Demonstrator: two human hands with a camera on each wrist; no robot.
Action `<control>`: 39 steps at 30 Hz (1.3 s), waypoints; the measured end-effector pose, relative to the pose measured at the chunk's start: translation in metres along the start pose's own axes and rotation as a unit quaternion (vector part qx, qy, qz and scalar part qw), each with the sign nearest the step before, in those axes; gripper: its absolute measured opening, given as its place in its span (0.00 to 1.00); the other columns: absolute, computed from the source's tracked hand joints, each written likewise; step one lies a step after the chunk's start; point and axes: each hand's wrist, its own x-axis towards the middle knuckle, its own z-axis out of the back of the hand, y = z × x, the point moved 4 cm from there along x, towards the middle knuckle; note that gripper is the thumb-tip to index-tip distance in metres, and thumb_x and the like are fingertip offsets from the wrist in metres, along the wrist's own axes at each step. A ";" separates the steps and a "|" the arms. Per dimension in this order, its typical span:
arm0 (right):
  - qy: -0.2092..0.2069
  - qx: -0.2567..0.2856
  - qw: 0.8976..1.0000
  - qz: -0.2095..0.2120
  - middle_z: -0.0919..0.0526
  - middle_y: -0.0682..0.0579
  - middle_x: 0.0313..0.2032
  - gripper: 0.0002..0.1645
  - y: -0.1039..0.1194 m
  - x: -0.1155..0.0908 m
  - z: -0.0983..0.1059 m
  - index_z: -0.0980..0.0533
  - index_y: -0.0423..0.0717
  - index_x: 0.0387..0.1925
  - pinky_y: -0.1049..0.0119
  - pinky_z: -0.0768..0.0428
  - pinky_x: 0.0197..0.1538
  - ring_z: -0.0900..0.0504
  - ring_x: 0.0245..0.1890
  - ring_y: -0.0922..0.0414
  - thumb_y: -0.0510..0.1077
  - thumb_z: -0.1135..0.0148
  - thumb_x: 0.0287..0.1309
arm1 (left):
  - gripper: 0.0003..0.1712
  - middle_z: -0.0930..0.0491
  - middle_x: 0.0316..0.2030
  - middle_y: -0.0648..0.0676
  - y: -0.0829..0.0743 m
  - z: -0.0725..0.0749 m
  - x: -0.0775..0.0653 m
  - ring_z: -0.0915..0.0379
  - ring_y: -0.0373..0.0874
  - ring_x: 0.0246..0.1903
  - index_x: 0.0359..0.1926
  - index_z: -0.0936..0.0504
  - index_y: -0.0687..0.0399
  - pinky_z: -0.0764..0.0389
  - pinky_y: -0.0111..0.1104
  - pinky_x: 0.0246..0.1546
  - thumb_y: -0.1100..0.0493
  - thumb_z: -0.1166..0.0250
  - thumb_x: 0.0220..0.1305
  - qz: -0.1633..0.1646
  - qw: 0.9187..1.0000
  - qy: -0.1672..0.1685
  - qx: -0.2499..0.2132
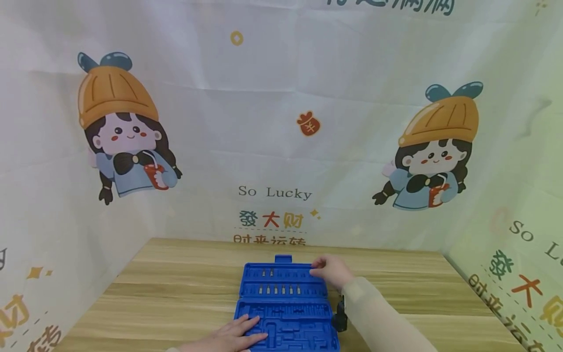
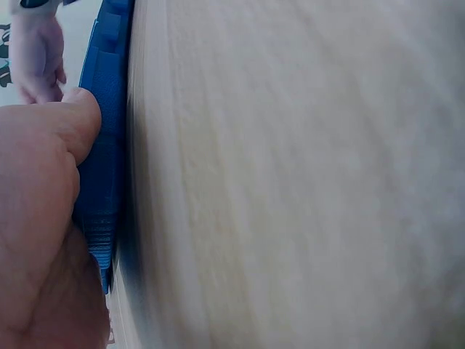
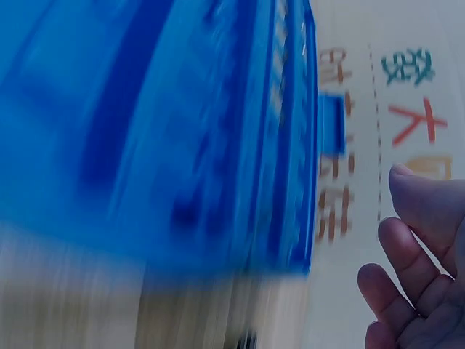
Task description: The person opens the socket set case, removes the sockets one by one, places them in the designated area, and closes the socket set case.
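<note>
A blue plastic tool case (image 1: 286, 310) lies unfolded on the table, its moulded compartments facing up. Two small metal bits (image 1: 264, 273) stand in the far row of its back half, and several more bits (image 1: 275, 289) line the row nearer me. My left hand (image 1: 230, 336) rests on the left side of the front half, fingers spread. Over the back right corner hovers my right hand (image 1: 332, 270). In the right wrist view, its loosely bent fingers (image 3: 407, 254) have nothing between them. The left wrist view shows the left thumb (image 2: 83, 123) against the case's side edge.
A wood-grain table (image 1: 176, 288) carries the case, with a latch tab (image 1: 283, 258) sticking out at the back. Behind and on both sides hangs a printed cloth (image 1: 272, 161). Something black (image 1: 339, 318) is at my right wrist.
</note>
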 end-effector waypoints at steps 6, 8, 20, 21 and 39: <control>0.014 0.026 1.000 0.002 0.20 0.52 0.34 0.09 0.021 0.012 -0.032 0.20 0.41 0.39 0.56 0.23 0.42 0.24 0.35 0.56 0.41 0.33 0.58 | 0.31 0.40 0.70 0.60 0.005 -0.001 0.004 0.44 0.64 0.67 0.72 0.38 0.36 0.32 0.52 0.58 0.39 0.49 0.70 0.023 0.999 -0.003 0.027; 0.018 0.031 0.999 0.004 0.20 0.53 0.34 0.08 0.027 0.014 -0.040 0.20 0.42 0.39 0.55 0.24 0.42 0.24 0.35 0.56 0.41 0.33 0.58 | 0.31 0.39 0.69 0.59 0.006 -0.002 0.005 0.42 0.63 0.66 0.71 0.37 0.35 0.31 0.50 0.58 0.38 0.48 0.70 0.021 0.999 -0.008 0.039; -0.016 0.026 0.998 -0.047 0.18 0.55 0.36 0.07 0.035 0.025 -0.076 0.18 0.50 0.36 0.42 0.34 0.53 0.25 0.41 0.49 0.47 0.33 0.58 | 0.32 0.41 0.71 0.55 0.009 -0.006 0.003 0.44 0.64 0.67 0.71 0.39 0.28 0.32 0.53 0.58 0.38 0.46 0.68 0.032 0.999 -0.018 0.002; -0.019 0.026 0.998 -0.050 0.18 0.55 0.36 0.07 0.034 0.027 -0.079 0.18 0.50 0.36 0.43 0.34 0.53 0.24 0.41 0.49 0.47 0.33 0.58 | 0.32 0.41 0.71 0.55 0.007 -0.006 0.002 0.45 0.64 0.67 0.71 0.39 0.28 0.32 0.54 0.58 0.38 0.46 0.68 0.034 0.999 -0.021 -0.003; -0.048 -0.001 0.988 -0.147 0.23 0.42 0.48 0.08 0.025 0.040 -0.108 0.16 0.56 0.34 0.37 0.43 0.62 0.35 0.58 0.35 0.53 0.30 0.55 | 0.29 0.40 0.71 0.55 0.004 -0.005 0.002 0.45 0.62 0.68 0.70 0.37 0.27 0.34 0.54 0.59 0.38 0.48 0.69 0.043 0.998 -0.032 -0.016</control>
